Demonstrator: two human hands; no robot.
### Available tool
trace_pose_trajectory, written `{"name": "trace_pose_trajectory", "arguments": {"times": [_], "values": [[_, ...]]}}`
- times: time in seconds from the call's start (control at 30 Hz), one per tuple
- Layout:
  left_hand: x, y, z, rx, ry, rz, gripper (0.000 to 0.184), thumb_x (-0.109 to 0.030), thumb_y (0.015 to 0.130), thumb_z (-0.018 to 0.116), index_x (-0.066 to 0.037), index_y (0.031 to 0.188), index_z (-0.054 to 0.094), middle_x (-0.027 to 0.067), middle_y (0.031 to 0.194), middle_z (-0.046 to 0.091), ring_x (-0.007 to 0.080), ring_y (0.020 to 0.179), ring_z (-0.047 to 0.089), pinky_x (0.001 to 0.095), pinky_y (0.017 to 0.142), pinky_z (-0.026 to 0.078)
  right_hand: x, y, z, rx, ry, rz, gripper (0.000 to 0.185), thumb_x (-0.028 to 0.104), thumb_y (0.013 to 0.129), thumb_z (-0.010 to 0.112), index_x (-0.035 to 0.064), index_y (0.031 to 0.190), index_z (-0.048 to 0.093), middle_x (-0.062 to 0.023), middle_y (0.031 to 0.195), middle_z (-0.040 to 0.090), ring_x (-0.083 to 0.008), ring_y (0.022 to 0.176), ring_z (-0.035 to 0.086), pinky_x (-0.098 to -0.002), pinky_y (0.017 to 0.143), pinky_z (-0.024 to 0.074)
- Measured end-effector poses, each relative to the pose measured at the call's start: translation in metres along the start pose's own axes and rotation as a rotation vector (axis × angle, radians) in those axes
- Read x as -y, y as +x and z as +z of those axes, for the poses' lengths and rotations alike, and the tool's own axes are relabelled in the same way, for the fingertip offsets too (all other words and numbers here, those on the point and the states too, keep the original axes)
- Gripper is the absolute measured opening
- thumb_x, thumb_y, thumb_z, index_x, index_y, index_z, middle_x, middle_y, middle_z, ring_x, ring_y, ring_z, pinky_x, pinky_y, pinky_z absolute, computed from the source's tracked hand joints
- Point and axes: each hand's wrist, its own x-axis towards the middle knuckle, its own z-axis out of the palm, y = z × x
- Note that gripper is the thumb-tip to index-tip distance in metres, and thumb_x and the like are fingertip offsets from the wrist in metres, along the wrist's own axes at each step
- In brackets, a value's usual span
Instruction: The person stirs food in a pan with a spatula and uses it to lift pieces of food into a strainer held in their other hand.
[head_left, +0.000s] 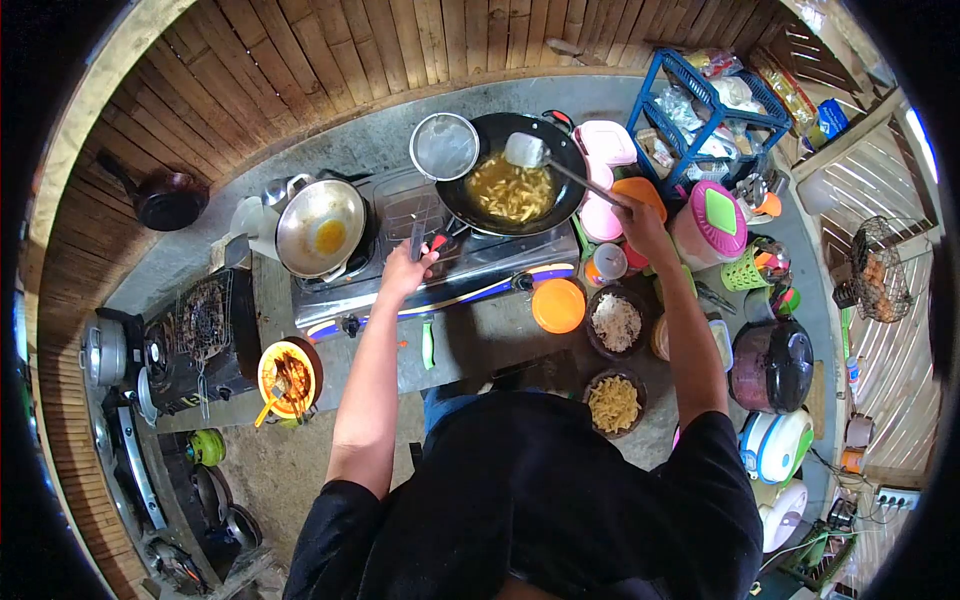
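Note:
My left hand (408, 269) is closed around the handle of a round mesh strainer (445, 147), which is held up at the left rim of a black wok (455, 208). One of the wok's red-tipped handles is right beside my left fingers. In the wok, pale yellow strips (515, 200) lie in bubbling oil. My right hand (640, 228) grips the long handle of a spatula (526, 150), whose metal blade is over the oil near the back of the wok.
Left of the wok, a silver pan (320, 228) with a little oil sits on the stove (400, 285). Bowls of white flakes (616, 323) and pale strips (613, 403) stand by my right arm, near an orange lid (558, 306). A bowl of red sauce (287, 380) sits left.

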Motion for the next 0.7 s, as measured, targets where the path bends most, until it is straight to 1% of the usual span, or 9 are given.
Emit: {"name": "trace_pose_trajectory", "arguments": {"times": [0.13, 0.27, 0.4, 0.47, 0.5, 0.57, 0.6, 0.67, 0.7], "values": [[0.002, 0.003, 0.001, 0.005, 0.026, -0.009, 0.024, -0.021, 0.084, 0.073, -0.005, 0.093, 0.057, 0.0079, 0.078, 0.066, 0.0162, 0.06, 0.066, 0.0337, 0.058, 0.051, -0.012, 0.009, 0.019, -0.194, -0.194, -0.064, 0.029, 0.014, 0.09, 0.056, 0.0079, 0.117, 0.065, -0.0226, 0.083, 0.065, -0.0405, 0.076, 0.063, -0.0468, 0.066, 0.0507], [0.005, 0.004, 0.0, 0.011, -0.027, 0.003, 0.024, -0.021, 0.084, 0.073, -0.005, 0.093, 0.057, 0.0079, 0.077, 0.066, 0.0162, 0.06, 0.066, 0.0337, 0.058, 0.051, -0.028, 0.026, 0.052, -0.181, -0.145, -0.06, 0.027, 0.016, 0.09, 0.057, 0.0063, 0.114, 0.066, -0.0222, 0.087, 0.067, -0.0378, 0.082, 0.065, -0.045, 0.071, 0.0517], [0.01, 0.006, 0.002, -0.005, 0.01, 0.013, 0.024, -0.021, 0.084, 0.073, -0.005, 0.093, 0.057, 0.0073, 0.074, 0.066, 0.0161, 0.06, 0.066, 0.0334, 0.057, 0.05, -0.023, 0.04, 0.07, -0.023, 0.088, 0.022, 0.025, 0.016, 0.09, 0.059, 0.0022, 0.109, 0.067, -0.0214, 0.104, 0.067, -0.033, 0.096, 0.067, -0.0398, 0.083, 0.0508], [0.009, 0.006, 0.001, -0.012, -0.008, 0.013, 0.024, -0.021, 0.084, 0.073, -0.005, 0.093, 0.057, 0.0068, 0.071, 0.065, 0.016, 0.06, 0.066, 0.0331, 0.057, 0.05, -0.019, 0.044, 0.075, 0.052, 0.226, -0.048, 0.025, 0.015, 0.091, 0.059, -0.0002, 0.108, 0.067, -0.0149, 0.09, 0.071, -0.023, 0.079, 0.068, -0.0329, 0.073, 0.0512], [0.009, 0.005, 0.001, -0.012, -0.008, 0.012, 0.024, -0.021, 0.084, 0.073, -0.005, 0.093, 0.057, 0.0068, 0.071, 0.065, 0.016, 0.06, 0.066, 0.0331, 0.057, 0.05, -0.014, 0.044, 0.072, 0.053, 0.227, -0.047, 0.025, 0.015, 0.091, 0.059, -0.0002, 0.108, 0.067, -0.0149, 0.09, 0.071, -0.023, 0.079, 0.068, -0.0329, 0.073, 0.0512], [0.008, 0.005, 0.001, -0.008, -0.014, 0.016, 0.025, -0.021, 0.083, 0.074, -0.005, 0.092, 0.057, 0.0072, 0.072, 0.065, 0.0159, 0.059, 0.066, 0.0333, 0.057, 0.05, 0.0, 0.044, 0.058, 0.344, 0.572, 0.371, 0.026, 0.013, 0.092, 0.059, -0.0019, 0.111, 0.066, -0.0043, 0.072, 0.063, -0.0097, 0.067, 0.058, -0.0247, 0.062, 0.0458], [0.008, 0.006, 0.001, -0.008, -0.015, 0.015, 0.025, -0.021, 0.083, 0.074, -0.005, 0.092, 0.057, 0.0072, 0.072, 0.065, 0.0159, 0.059, 0.066, 0.0333, 0.057, 0.05, 0.0, 0.04, 0.055, 0.346, 0.571, 0.37, 0.026, 0.013, 0.092, 0.059, -0.0019, 0.111, 0.066, -0.0043, 0.072, 0.063, -0.0097, 0.067, 0.058, -0.0247, 0.062, 0.0458], [0.009, 0.007, 0.0, 0.008, 0.022, 0.036, 0.026, -0.021, 0.083, 0.074, -0.005, 0.092, 0.057, 0.0073, 0.071, 0.065, 0.0159, 0.06, 0.066, 0.0338, 0.057, 0.05, -0.003, 0.031, 0.047, 0.421, 0.671, 0.374, 0.025, 0.01, 0.093, 0.057, -0.001, 0.114, 0.065, 0.0078, 0.063, 0.045, -0.0026, 0.053, 0.039, -0.0194, 0.049, 0.0327], [0.009, 0.006, 0.0, 0.009, 0.02, 0.035, 0.026, -0.021, 0.083, 0.074, -0.005, 0.092, 0.057, 0.0073, 0.071, 0.065, 0.0159, 0.06, 0.066, 0.0338, 0.057, 0.05, -0.014, 0.028, 0.045, 0.422, 0.669, 0.376, 0.025, 0.01, 0.093, 0.057, -0.001, 0.114, 0.065, 0.0078, 0.063, 0.045, -0.0026, 0.053, 0.039, -0.0194, 0.049, 0.0327]]}}
